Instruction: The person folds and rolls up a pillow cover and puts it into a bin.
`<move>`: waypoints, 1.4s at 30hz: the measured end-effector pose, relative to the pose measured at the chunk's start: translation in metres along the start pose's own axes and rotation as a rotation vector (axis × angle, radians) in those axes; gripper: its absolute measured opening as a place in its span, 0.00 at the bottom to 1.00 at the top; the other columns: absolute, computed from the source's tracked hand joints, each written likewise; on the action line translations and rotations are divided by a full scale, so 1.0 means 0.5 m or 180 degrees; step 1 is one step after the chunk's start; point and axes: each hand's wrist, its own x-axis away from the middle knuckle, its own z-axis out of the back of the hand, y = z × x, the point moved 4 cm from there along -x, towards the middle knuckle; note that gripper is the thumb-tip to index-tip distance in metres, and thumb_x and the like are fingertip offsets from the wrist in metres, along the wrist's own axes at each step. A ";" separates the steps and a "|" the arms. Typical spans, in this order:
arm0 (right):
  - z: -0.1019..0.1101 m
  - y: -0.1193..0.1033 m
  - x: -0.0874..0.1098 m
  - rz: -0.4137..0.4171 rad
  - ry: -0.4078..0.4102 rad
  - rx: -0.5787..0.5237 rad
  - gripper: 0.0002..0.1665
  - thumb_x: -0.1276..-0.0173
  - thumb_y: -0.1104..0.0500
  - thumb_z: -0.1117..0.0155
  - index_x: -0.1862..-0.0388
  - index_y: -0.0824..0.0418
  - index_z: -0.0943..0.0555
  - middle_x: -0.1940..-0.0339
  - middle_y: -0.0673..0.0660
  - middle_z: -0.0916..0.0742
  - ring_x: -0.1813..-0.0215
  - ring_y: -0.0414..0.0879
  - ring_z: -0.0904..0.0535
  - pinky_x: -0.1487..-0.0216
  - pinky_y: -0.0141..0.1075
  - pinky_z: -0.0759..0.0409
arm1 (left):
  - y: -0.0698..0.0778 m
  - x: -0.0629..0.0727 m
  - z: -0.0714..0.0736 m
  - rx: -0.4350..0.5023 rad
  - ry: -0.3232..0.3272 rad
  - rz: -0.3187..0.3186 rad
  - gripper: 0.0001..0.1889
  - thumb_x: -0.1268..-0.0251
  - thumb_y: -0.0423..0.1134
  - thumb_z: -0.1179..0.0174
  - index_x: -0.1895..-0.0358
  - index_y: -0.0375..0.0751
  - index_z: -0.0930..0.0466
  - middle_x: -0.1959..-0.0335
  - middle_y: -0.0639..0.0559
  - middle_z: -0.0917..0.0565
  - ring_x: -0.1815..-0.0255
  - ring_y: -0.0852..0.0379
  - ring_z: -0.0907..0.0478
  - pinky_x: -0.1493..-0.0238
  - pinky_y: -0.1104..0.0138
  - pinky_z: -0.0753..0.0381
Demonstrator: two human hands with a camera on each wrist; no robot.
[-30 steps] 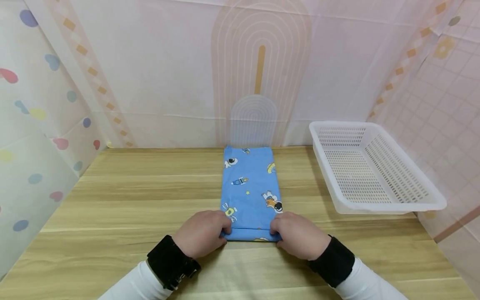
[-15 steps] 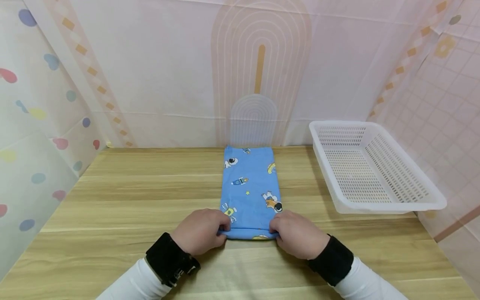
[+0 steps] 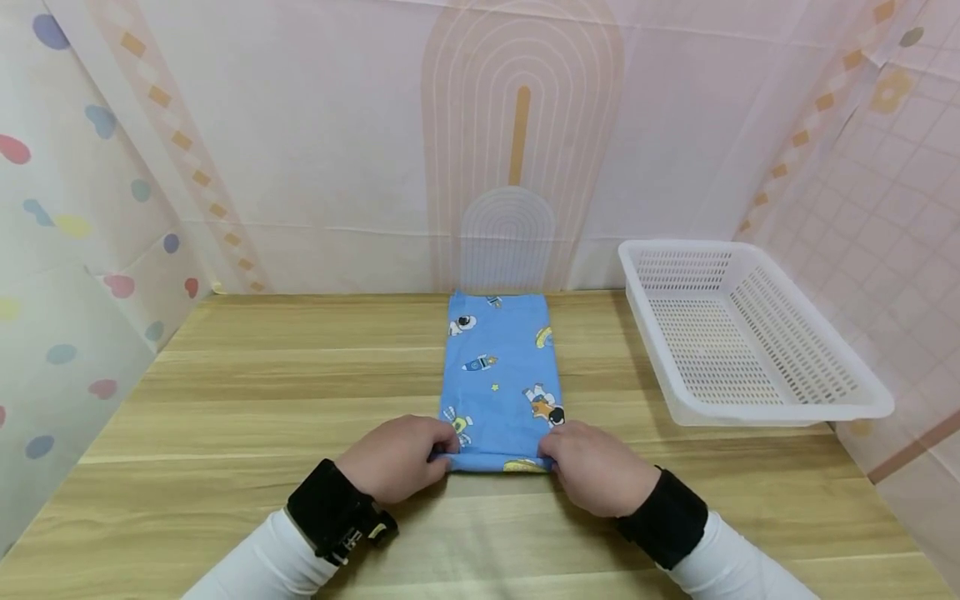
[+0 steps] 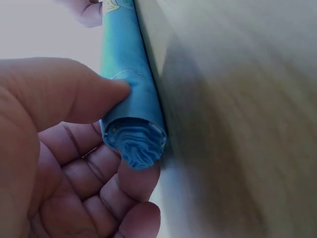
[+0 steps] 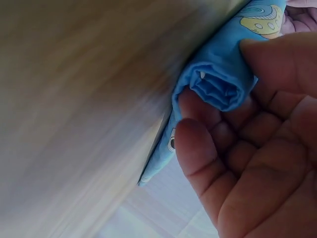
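A blue cloth point(image 3: 504, 371) printed with cartoon astronauts, rockets and a star lies as a long folded strip on the wooden table. Its near end is rolled up into a small tube point(image 3: 487, 462). My left hand point(image 3: 397, 458) pinches the tube's left end, thumb on top and fingers curled beneath. At the right end my right hand point(image 3: 596, 468) holds it the same way. Tight layers show at the roll's left end point(image 4: 134, 146) in the left wrist view; the right wrist view shows a looser, hollow spiral point(image 5: 215, 87). The far part lies flat.
A white perforated plastic basket point(image 3: 780, 412) stands on the right side of the table point(image 3: 300, 375). Patterned cloth walls point(image 3: 337, 150) enclose the table at the back and on both sides.
The near edge of the cloth has rolled slightly away from me, and more of the yellow print has turned up on it. Both hands keep hold, the left edging forward.
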 end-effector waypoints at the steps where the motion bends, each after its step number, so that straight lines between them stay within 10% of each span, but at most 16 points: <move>1: 0.000 0.000 0.000 -0.0014 -0.0013 -0.0012 0.04 0.27 0.67 0.34 0.59 0.59 0.14 0.63 0.49 0.14 0.58 0.41 0.20 0.50 0.41 0.15 | -0.002 0.000 0.000 0.0016 -0.0002 -0.0002 0.06 0.29 0.40 0.34 0.64 0.57 0.19 0.68 0.64 0.20 0.67 0.64 0.26 0.59 0.65 0.25; 25: 0.004 0.014 -0.009 -0.0163 0.0027 -0.0195 0.10 0.27 0.70 0.36 0.57 0.55 0.17 0.64 0.49 0.16 0.63 0.39 0.23 0.58 0.36 0.18 | -0.006 -0.003 0.001 0.0171 0.0009 0.0228 0.05 0.25 0.37 0.36 0.61 0.52 0.14 0.63 0.61 0.14 0.61 0.63 0.20 0.49 0.57 0.18; 42: 0.004 0.012 -0.016 -0.0308 0.0052 -0.0246 0.10 0.29 0.70 0.32 0.62 0.54 0.18 0.67 0.48 0.17 0.64 0.41 0.25 0.58 0.38 0.20 | 0.010 -0.003 0.007 0.0093 0.0223 0.0245 0.14 0.32 0.36 0.30 0.73 0.54 0.24 0.71 0.61 0.24 0.68 0.62 0.27 0.62 0.65 0.26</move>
